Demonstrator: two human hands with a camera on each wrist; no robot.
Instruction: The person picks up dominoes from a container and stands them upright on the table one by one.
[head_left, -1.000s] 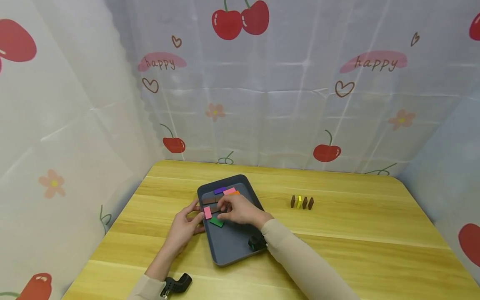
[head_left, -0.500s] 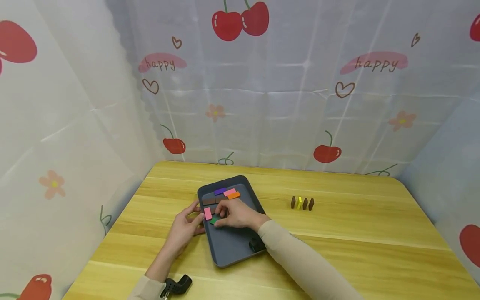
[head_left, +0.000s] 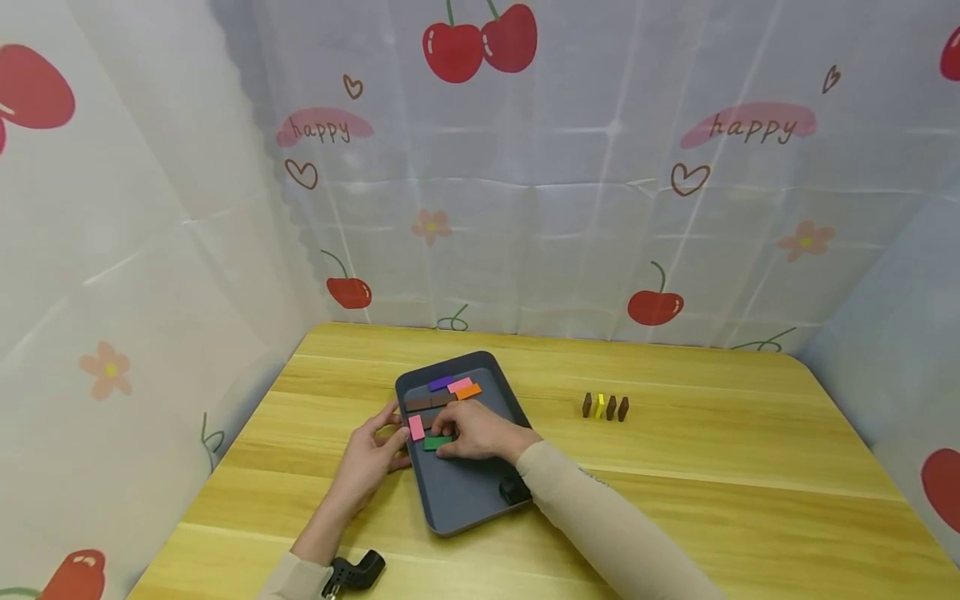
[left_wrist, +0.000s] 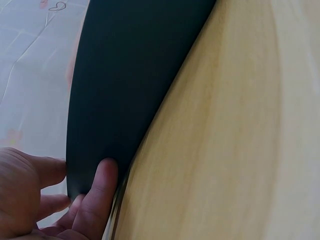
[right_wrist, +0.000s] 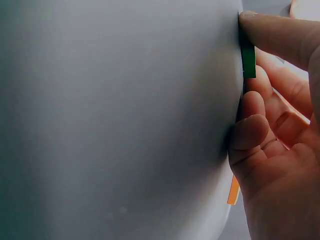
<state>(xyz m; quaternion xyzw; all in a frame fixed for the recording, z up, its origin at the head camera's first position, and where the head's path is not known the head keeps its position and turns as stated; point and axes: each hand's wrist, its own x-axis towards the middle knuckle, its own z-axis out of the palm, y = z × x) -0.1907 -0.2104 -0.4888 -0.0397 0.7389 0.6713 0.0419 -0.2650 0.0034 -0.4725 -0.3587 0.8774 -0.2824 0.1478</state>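
Observation:
My left hand (head_left: 369,448) holds the left side of a dark grey tray (head_left: 446,518), thumb at the rim. In the left wrist view, its fingers (left_wrist: 102,187) lie against the tray's outer wall. Inside the tray, my right hand (head_left: 480,431) pinches a green domino (head_left: 436,443) that lies flat on the bottom. In the right wrist view a fingertip meets one end of the green domino (right_wrist: 248,62), with other fingers behind it. Close by lie a pink domino (head_left: 416,427) and brown dominoes (head_left: 417,404), one partly hidden by the right fingers.
Farther back in the tray lie purple (head_left: 441,382), pink (head_left: 460,384) and orange (head_left: 468,391) dominoes. Several dominoes (head_left: 611,407), brown and one yellow, stand upright in a row on the wooden table (head_left: 712,450). A patterned curtain (head_left: 525,217) hangs behind the table.
The right hand has reached the green domino and turned it from slanted to nearly level, beside the brown ones. The orange domino has come into view. The left hand and tray stay put.

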